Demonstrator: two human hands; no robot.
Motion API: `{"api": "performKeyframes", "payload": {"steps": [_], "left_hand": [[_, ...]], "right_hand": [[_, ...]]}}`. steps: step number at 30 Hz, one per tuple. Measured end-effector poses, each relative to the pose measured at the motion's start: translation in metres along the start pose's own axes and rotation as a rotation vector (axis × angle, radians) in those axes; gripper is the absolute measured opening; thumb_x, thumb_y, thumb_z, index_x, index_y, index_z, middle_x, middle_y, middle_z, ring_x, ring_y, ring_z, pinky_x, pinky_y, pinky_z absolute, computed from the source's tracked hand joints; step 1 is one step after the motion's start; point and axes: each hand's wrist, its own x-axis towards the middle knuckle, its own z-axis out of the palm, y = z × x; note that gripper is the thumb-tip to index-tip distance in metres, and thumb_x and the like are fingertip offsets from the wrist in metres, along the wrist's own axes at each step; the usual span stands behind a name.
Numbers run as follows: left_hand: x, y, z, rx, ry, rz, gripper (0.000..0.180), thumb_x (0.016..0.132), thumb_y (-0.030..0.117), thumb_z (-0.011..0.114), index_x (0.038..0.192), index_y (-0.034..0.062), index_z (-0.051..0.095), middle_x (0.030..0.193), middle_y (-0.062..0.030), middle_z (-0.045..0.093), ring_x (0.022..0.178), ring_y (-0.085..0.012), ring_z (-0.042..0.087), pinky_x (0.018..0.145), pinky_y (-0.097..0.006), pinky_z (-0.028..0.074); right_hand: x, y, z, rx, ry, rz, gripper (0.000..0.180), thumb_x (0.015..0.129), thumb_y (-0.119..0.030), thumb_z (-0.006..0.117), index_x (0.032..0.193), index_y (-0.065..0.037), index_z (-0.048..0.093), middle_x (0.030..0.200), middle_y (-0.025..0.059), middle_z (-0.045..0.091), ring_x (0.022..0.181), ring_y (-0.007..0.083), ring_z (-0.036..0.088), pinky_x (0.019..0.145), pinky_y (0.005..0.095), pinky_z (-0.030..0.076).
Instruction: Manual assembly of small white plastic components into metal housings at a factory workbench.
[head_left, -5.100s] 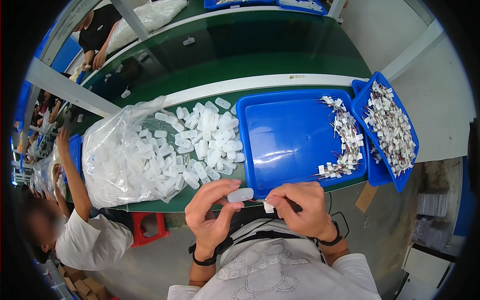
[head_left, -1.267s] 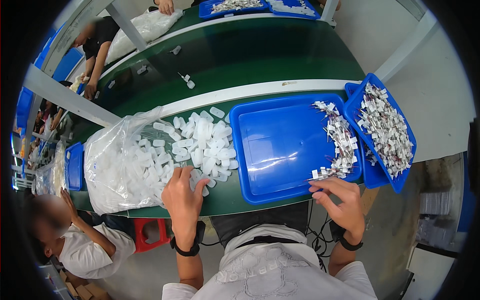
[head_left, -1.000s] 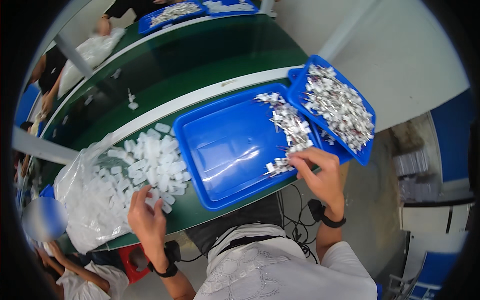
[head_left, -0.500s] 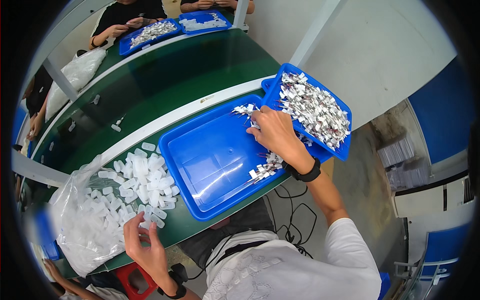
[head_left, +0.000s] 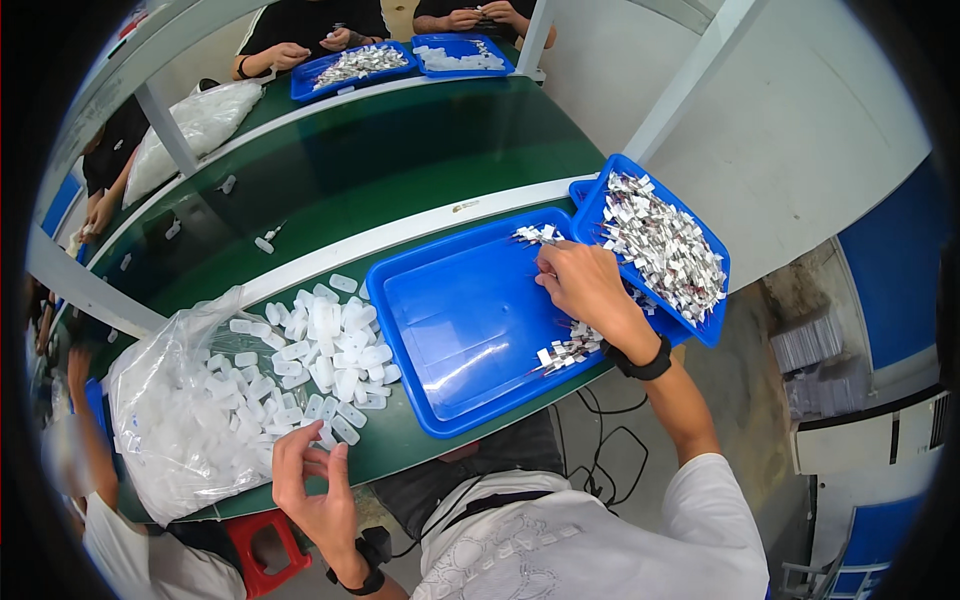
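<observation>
My left hand point(head_left: 318, 490) is at the front edge of a pile of translucent white plastic pieces point(head_left: 335, 335), small oblong caps or covers. Thumb and fingers are curved and apart, with no piece visible between them. My right hand point(head_left: 588, 290) reaches over the right side of a large blue tray point(head_left: 470, 325). Its fingers are pinched together, and what they hold, if anything, is hidden. Small wired parts with white tags point(head_left: 570, 347) lie in the tray on either side of that hand. A second blue tray point(head_left: 712, 325), heaped with similar tagged parts point(head_left: 665, 250), sits tilted just beyond it.
A clear plastic bag point(head_left: 170, 440) of white pieces lies open at the left. A white rail point(head_left: 400, 240) separates my green bench from a green belt point(head_left: 400, 150) with a few loose parts. Co-workers handle parts at blue trays point(head_left: 355, 70) across it. A red stool point(head_left: 265, 560) stands below.
The whole view has shifted, so the bench appears farther right. My right hand has drawn slightly nearer from the tray's far-right parts. A neighbour's arm at lower left has moved up.
</observation>
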Motion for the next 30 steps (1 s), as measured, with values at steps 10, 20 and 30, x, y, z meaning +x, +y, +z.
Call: {"api": "performKeyframes", "payload": {"steps": [10,20,30], "left_hand": [[-0.008,0.013,0.006,-0.886,-0.306,-0.336,0.037,0.088,0.006,0.08,0.117,-0.0115,0.065,0.106,-0.0126,0.064,0.079,-0.0131,0.066,0.059,-0.02,0.051],[-0.005,0.019,0.038,-1.074,-0.356,-0.316,0.038,0.096,0.017,0.075,0.121,-0.0066,0.06,0.106,-0.0167,0.064,0.079,-0.0211,0.069,0.053,-0.024,0.054],[-0.012,0.014,0.039,-1.157,-0.328,-0.248,0.034,0.101,0.006,0.067,0.127,-0.0071,0.052,0.108,-0.0241,0.066,0.071,-0.0279,0.074,0.047,-0.029,0.059]], "right_hand": [[-0.044,-0.074,-0.042,0.756,-0.03,0.069,0.015,0.095,-0.008,0.071,0.108,-0.002,0.077,0.091,0.0116,0.077,0.057,0.0187,0.068,0.055,0.0293,0.051],[-0.078,-0.128,-0.021,1.099,-0.086,-0.127,0.011,0.09,-0.009,0.08,0.099,-0.004,0.079,0.084,0.0076,0.076,0.054,0.0126,0.062,0.051,0.0258,0.046],[-0.077,-0.144,-0.018,0.936,0.109,-0.32,0.017,0.083,-0.007,0.081,0.099,-0.005,0.077,0.075,0.0039,0.07,0.052,0.017,0.057,0.049,0.0302,0.043]]}}
